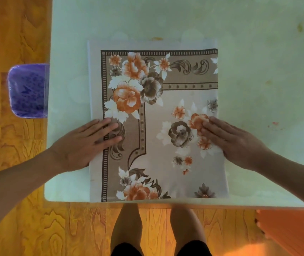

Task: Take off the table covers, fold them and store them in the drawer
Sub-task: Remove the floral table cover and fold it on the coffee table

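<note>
A folded table cover (pixel 156 100), beige with orange, brown and white flowers and a brown border, lies flat on the pale green table (pixel 258 71), reaching the table's near edge. My left hand (pixel 86 143) rests flat on the cover's left edge, fingers straight and pointing right. My right hand (pixel 232 141) lies flat on the cover's right edge, fingers straight and pointing up-left over an orange flower. No drawer is in view.
A purple plastic stool (pixel 27 91) stands on the wooden floor (pixel 14 34) against the table's left side. An orange object (pixel 291 230) sits at the lower right below the table edge. My legs (pixel 158 228) stand at the table's near edge.
</note>
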